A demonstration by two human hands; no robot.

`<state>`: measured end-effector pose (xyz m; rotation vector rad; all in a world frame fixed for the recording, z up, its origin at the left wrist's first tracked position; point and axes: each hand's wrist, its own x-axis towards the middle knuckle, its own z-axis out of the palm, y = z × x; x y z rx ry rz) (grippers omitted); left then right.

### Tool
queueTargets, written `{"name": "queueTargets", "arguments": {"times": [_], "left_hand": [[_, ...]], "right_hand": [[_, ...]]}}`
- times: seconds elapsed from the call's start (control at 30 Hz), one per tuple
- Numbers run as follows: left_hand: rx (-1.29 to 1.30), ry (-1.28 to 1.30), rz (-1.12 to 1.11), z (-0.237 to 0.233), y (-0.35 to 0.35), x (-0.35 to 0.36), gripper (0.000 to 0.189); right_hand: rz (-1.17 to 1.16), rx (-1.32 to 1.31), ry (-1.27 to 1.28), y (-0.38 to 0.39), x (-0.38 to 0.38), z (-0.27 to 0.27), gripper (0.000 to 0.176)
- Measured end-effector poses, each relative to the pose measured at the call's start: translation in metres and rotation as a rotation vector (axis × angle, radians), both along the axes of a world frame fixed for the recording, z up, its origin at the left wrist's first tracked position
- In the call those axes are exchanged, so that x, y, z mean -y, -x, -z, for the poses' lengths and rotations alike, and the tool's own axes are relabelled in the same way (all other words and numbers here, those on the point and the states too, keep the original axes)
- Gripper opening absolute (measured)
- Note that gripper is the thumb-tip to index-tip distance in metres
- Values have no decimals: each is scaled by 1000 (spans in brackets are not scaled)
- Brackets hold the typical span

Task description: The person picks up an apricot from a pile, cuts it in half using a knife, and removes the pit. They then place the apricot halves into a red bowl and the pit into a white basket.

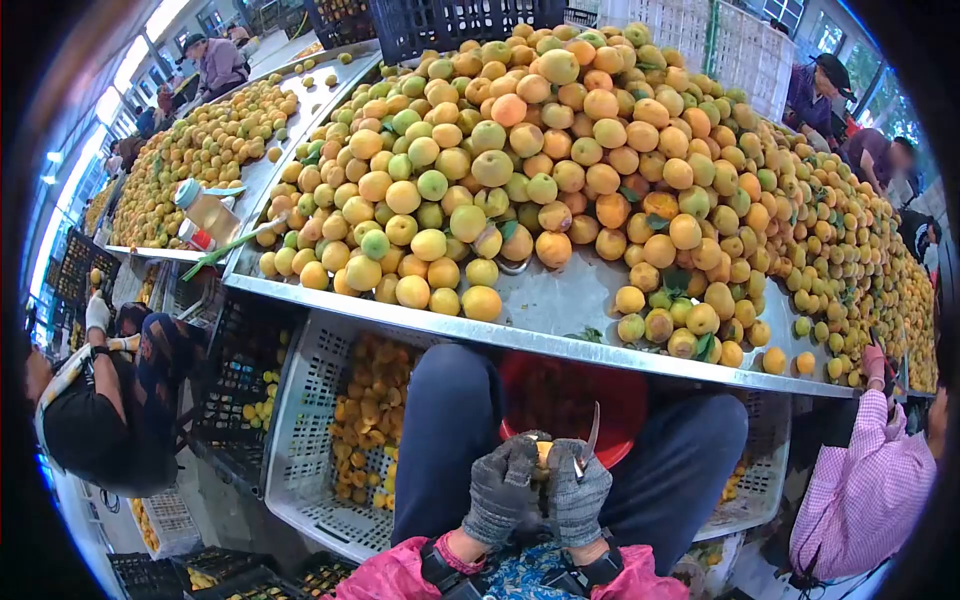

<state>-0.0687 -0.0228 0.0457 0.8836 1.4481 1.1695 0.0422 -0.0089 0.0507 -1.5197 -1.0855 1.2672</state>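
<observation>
Lower centre: gripping yellow fruit (542, 455) in left hand (500, 487), knife (591, 432) in right hand (582, 492), blade near-vertical, tip toward frame top.

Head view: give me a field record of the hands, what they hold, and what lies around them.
left hand: grey-gloved, gripping a small yellow fruit
right hand: grey-gloved, holding a blade up beside the fruit
under the hands: red basin between the knees
left of the knees: white crate with cut fruit pieces inside
ahead: steel table heaped with yellow and green fruit
right edge: person in a pink checked sleeve
</observation>
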Motion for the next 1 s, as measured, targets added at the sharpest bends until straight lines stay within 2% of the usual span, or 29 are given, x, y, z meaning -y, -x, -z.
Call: {"name": "queueTargets", "arguments": {"times": [0.03,0.07,0.1,0.17,0.27,0.3,0.4,0.43,0.47,0.53,0.57,0.63,0.67,0.73,0.8,0.87,0.9,0.97,1.0], "left_hand": [[-1,-5,-1,5,-2,-1,34],[115,-17,5,11,-4,-1,34],[229,-33,12,10,-5,-5,35],[209,-65,-6,4,-14,-6,35],[64,-99,-47,19,-20,-5,37],[116,-92,-74,27,-19,-3,37],[172,-100,-92,37,-14,-4,34],[173,-110,-81,35,-12,-5,31],[174,-102,-82,31,-13,-2,31],[808,102,-70,2,-21,-4,25],[815,103,-62,-7,-25,-3,25],[619,58,42,-20,-29,-2,20],[621,53,42,-16,-31,-2,20],[371,133,107,-7,-32,1,19],[374,152,115,-4,-32,3,21],[-90,-216,204,0,-32,4,23],[-86,-214,208,-3,-31,3,23],[647,255,147,-11,-28,3,17],[649,255,147,-3,-32,5,17]], "right_hand": [[18,-21,4,-1,-1,2,28],[15,-24,-3,-3,-2,8,28],[48,-157,47,-3,-6,8,31],[143,-370,141,-2,-8,5,40],[40,-361,142,-4,-12,-2,38],[-41,-212,142,-13,-9,8,34],[1,-194,100,-26,-18,-9,29],[78,-272,138,-37,-23,-16,25],[135,-399,58,-45,-25,-25,27],[183,-532,-103,-48,-37,-50,35],[189,-524,-107,-44,-45,-57,35],[235,-635,-156,-34,-54,-66,42],[232,-634,-161,-33,-55,-64,42],[206,-636,-131,-30,-58,-50,43],[169,-582,-133,-29,-59,-44,48],[176,-513,-171,-30,-56,-41,41],[180,-510,-170,-31,-56,-39,41],[159,-324,-228,-30,-54,-35,34],[158,-322,-229,-27,-54,-34,34]]}}
